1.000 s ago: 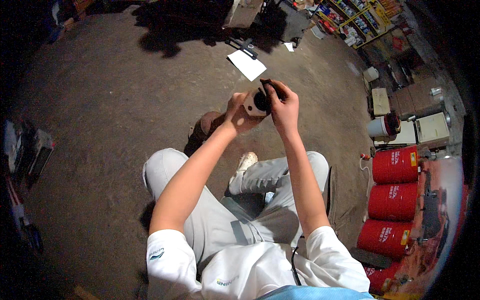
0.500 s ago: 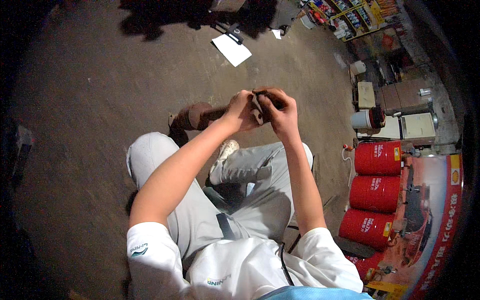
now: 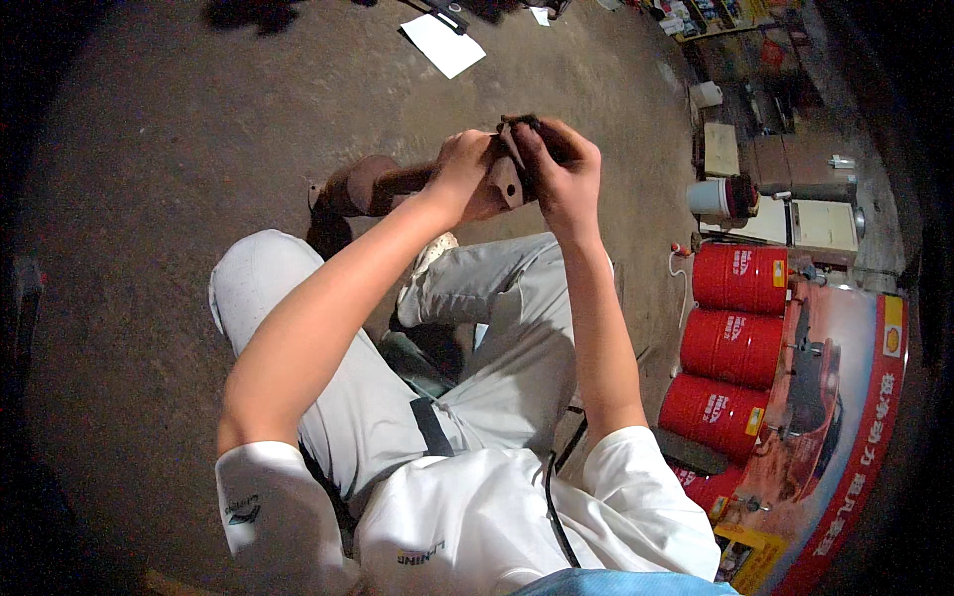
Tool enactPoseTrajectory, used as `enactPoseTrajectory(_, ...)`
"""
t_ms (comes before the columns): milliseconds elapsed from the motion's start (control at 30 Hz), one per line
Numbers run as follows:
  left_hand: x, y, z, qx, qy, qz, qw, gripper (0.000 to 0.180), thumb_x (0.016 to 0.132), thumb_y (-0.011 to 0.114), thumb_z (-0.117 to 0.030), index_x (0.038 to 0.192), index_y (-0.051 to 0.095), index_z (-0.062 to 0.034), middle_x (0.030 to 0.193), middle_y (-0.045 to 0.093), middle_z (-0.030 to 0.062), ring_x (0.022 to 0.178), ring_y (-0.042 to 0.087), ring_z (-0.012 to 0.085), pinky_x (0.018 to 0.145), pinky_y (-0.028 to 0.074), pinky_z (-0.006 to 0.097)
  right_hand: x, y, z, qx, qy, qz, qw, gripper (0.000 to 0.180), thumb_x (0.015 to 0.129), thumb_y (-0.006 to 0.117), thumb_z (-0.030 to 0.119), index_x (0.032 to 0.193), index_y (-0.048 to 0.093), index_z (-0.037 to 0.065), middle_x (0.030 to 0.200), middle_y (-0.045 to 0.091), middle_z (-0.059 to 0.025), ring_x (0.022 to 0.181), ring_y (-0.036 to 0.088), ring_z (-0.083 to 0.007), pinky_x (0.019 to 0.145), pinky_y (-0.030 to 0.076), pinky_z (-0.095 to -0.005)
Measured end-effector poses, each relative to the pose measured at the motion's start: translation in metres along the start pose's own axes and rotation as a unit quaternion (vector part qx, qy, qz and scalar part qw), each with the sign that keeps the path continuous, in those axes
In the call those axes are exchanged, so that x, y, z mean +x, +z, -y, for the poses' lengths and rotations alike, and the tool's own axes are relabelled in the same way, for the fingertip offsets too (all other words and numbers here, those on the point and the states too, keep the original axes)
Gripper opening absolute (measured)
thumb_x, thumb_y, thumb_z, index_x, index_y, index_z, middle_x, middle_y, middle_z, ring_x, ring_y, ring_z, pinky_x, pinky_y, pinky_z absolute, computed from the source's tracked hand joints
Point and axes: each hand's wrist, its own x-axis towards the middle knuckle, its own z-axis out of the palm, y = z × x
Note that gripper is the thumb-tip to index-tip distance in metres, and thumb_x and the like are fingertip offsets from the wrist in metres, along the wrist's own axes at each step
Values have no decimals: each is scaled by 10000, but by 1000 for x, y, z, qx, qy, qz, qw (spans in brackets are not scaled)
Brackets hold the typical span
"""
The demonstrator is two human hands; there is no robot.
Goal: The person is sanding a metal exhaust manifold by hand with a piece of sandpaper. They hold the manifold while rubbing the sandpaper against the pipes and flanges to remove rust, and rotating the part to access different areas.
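Note:
A rusty brown metal pipe with a wider drum-like section [image 3: 366, 186], which looks like an exhaust pipe, stretches leftward from my hands above the floor. My left hand [image 3: 465, 177] is closed around it close to its right end. There a flat flange [image 3: 508, 187] with a round dark hole shows between my hands. My right hand [image 3: 571, 177] is closed at that end, thumb and fingers pinching a small dark piece [image 3: 521, 123] against the flange. Its kind cannot be made out, as my fingers and shadow cover most of it.
A white sheet [image 3: 442, 46] lies on the concrete floor [image 3: 238, 129] ahead. Red drums [image 3: 730, 343] line the right side before a printed banner [image 3: 845, 417]. Beyond them are a white bucket [image 3: 709, 197] and pale boxes [image 3: 827, 224]. My bent legs [image 3: 268, 288] are below the pipe.
My hands and the pipe sit higher in the picture, while the floor sheet has shifted up and left as the view tilted. Both hands keep their grip at the flange end.

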Motion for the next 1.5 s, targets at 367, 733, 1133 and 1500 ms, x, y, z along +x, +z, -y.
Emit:
enactPoseTrajectory(367,-14,-12,-36,309,115,37,944,312,691,814,-273,880,694,-56,900,740,177,913,724,391,763,595,445,-2,-2,-3,-54,-20,-47,997,193,927,745,87,1052,749,-59,968,759,-98,877,691,-138,806,539,-277)
enactPoseTrajectory(733,-28,-13,-41,176,146,-5,973,417,668,816,-226,1031,678,-76,889,739,158,885,736,366,754,601,436,-14,6,-6,-45,-81,9,996,193,877,764,75,1048,766,-13,1211,721,-138,1030,698,-204,872,552,-313)
enactPoseTrajectory(1133,-27,-13,-55,170,191,-63,965,377,639,840,-222,914,663,-36,893,720,167,920,710,390,779,573,455,-7,7,-8,-73,-124,-34,989,171,890,771,78,1008,748,-44,1031,723,-123,895,705,-191,794,547,-306)
enactPoseTrajectory(1500,-18,-10,-56,221,194,-10,956,572,585,884,-183,1106,677,-69,991,735,148,959,734,328,835,591,436,18,-29,-41,-209,-141,-200,947,189,881,788,94,1028,764,-23,1024,749,-124,945,710,-196,839,551,-323)
